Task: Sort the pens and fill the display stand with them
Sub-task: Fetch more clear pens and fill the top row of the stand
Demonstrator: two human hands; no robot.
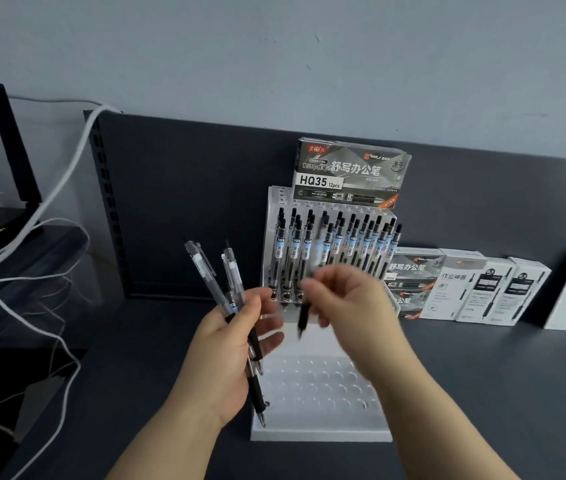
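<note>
While the left hand (229,344) grips a bunch of pens (230,275), tips down, at the near left of the white stand (319,433) on the counter (482,393), the blurred right hand (350,299) pinches a single pen (304,318) above the stand's bare holes. Standing pens (337,240) fill its far rows; boxes (465,285) sit to the right.

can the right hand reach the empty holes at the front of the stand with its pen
Probably yes. The right hand holds its pen over the stand, whose front holes are empty. The pens in the left hand cross only the stand's left edge.
</note>
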